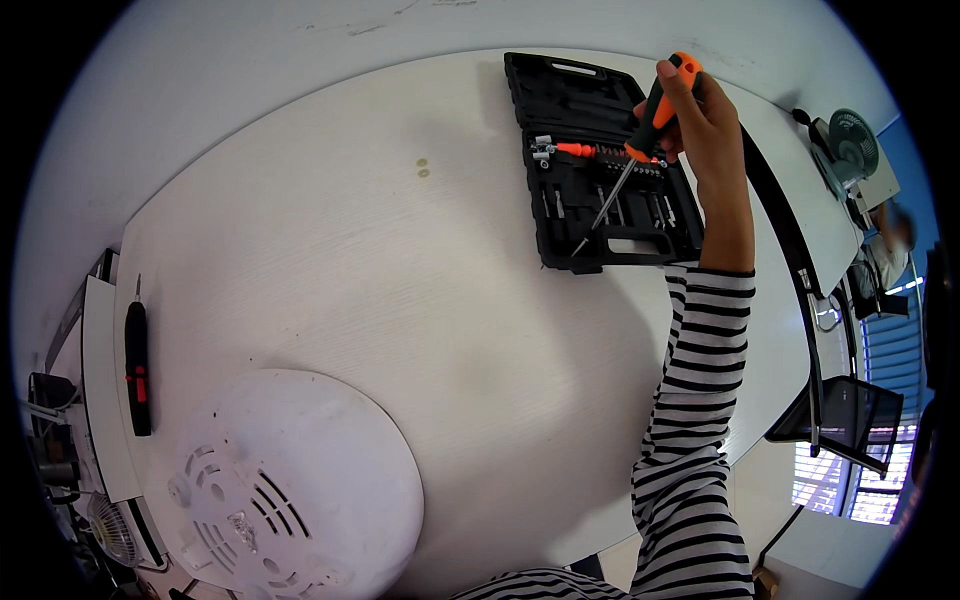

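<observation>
My right hand [705, 125] grips a screwdriver [658, 112] by its orange and black handle, the thin metal shaft slanting down to the left. Beneath it lies an open black tool case [553, 228], its lid folded back toward the wall. Inside the case sit sockets, several small bits [642, 168] and an orange-handled tool [575, 150]. The screwdriver's tip appears over the case's near edge; I cannot tell whether it touches. My left hand is out of view; only a striped sleeve shows at the lower edge.
A round white vented plastic housing [350, 470] lies at the near left of the white table [450, 300]. A black and red power screwdriver [138, 370] rests by the left edge. At right are a black chair [845, 420], a green fan [853, 145] and a seated person [888, 250].
</observation>
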